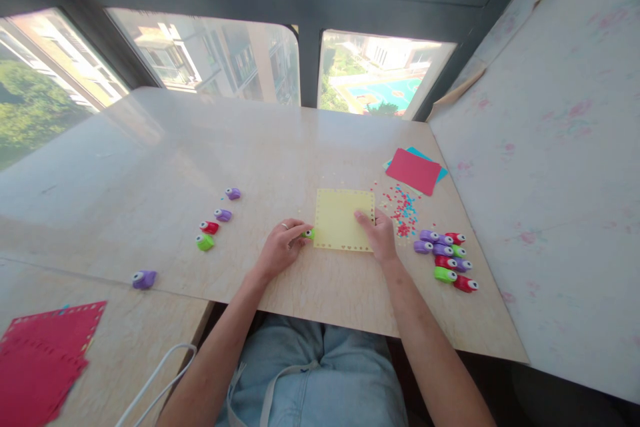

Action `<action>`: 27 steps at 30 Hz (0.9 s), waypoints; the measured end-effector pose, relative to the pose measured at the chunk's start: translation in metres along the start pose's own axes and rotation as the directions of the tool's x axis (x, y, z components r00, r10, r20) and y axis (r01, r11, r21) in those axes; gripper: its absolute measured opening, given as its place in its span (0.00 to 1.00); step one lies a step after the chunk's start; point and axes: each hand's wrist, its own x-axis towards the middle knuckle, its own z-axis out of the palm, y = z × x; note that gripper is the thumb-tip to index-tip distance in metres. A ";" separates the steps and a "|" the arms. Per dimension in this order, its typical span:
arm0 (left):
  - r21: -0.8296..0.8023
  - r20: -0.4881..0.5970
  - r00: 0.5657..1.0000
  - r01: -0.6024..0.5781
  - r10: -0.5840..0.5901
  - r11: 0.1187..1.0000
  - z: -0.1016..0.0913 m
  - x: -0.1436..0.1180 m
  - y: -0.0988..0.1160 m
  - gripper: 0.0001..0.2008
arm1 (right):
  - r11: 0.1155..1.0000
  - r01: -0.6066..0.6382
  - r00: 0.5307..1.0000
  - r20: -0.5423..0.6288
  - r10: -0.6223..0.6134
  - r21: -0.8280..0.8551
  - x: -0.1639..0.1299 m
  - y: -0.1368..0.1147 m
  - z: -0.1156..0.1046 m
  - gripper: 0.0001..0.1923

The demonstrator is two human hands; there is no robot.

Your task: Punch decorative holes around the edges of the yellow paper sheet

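A yellow sheet of paper (343, 217) lies in front of me, with small punched shapes along its edges. My right hand (381, 235) grips its right edge, thumb on top and the fingers underneath. At the lower left edge of the sheet, my left hand (286, 245) is closed around a green craft punch (309, 233). Most of that punch is hidden by the fingers, and it touches the paper's edge.
Several punches (445, 260) in purple, red and green cluster at right, near red and blue confetti (405, 210). Red and blue cards (414, 172) lie behind. More punches (209, 227) stand at left, one purple punch (144, 279) apart. Punched red sheets (45, 360) and a white cable (163, 367) are lower left.
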 end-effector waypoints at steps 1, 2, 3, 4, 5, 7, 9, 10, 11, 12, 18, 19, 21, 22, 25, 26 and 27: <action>0.004 0.001 1.000 -0.001 0.001 1.000 0.000 0.000 0.000 0.14 | 1.000 -0.001 1.000 0.003 0.001 -0.003 0.000 0.000 0.000 0.25; 0.011 0.004 1.000 -0.003 0.003 1.000 0.000 0.000 -0.001 0.14 | 1.000 -0.003 1.000 0.005 0.003 -0.006 0.001 0.001 0.000 0.25; 0.018 0.007 1.000 -0.006 0.006 1.000 0.000 0.000 -0.001 0.14 | 1.000 -0.005 1.000 0.006 0.005 -0.011 0.001 0.001 0.000 0.25; 0.028 0.009 1.000 -0.009 0.009 1.000 0.001 0.000 -0.001 0.14 | 1.000 -0.007 1.000 0.008 0.007 -0.015 0.001 0.001 0.000 0.24; 0.038 0.011 1.000 -0.012 0.012 0.999 0.001 0.000 -0.002 0.14 | 1.000 -0.009 1.000 0.011 0.009 -0.020 0.002 0.002 0.000 0.24; 0.056 0.012 1.000 -0.016 0.016 0.998 0.001 0.001 -0.002 0.13 | 1.000 -0.016 1.000 0.015 0.016 -0.025 0.002 0.002 0.001 0.24; 0.075 0.013 1.000 -0.023 0.022 0.997 0.001 0.002 -0.001 0.13 | 0.999 -0.026 1.000 0.018 0.026 -0.028 0.003 0.002 0.001 0.24; 0.084 0.012 1.000 -0.026 0.025 0.996 0.002 0.002 -0.001 0.13 | 0.999 -0.028 0.999 0.015 0.029 -0.031 0.003 0.002 0.001 0.24; 0.091 0.012 1.000 -0.029 0.028 0.995 0.002 0.003 0.000 0.13 | 0.999 -0.029 0.999 0.013 0.029 -0.035 0.003 0.001 0.001 0.24; 0.095 0.011 1.000 -0.030 0.030 0.995 0.002 0.003 0.000 0.13 | 0.999 -0.027 1.000 0.010 0.027 -0.039 0.003 0.000 0.002 0.24; 0.091 0.004 1.000 -0.010 0.010 0.996 0.002 0.004 0.003 0.12 | 0.999 -0.044 0.999 0.015 0.044 -0.030 0.004 0.000 0.002 0.23; 0.088 0.005 1.000 -0.007 0.007 0.996 0.002 0.004 0.003 0.12 | 0.998 -0.051 0.998 0.018 0.052 -0.024 0.004 0.000 0.002 0.23; 0.084 0.005 1.000 0.001 -0.001 0.996 0.001 0.004 0.004 0.12 | 0.998 -0.060 0.998 0.026 0.060 -0.012 0.005 0.000 0.002 0.23; 0.084 0.007 1.000 0.004 -0.005 0.996 0.001 0.004 0.004 0.12 | 0.998 -0.061 0.998 0.029 0.061 -0.008 0.005 0.001 0.001 0.23; 0.088 0.012 1.000 0.012 -0.013 0.996 0.001 0.004 0.005 0.12 | 0.998 -0.063 0.997 0.038 0.063 -0.010 0.006 0.000 0.001 0.24; 0.090 0.012 1.000 0.014 -0.015 0.996 0.001 0.004 0.005 0.12 | 0.998 -0.065 0.997 0.041 0.065 -0.014 0.006 0.000 0.001 0.24; 0.091 0.013 1.000 0.016 -0.018 0.996 0.001 0.004 0.005 0.12 | 0.998 -0.067 0.997 0.044 0.068 -0.020 0.006 -0.001 0.001 0.24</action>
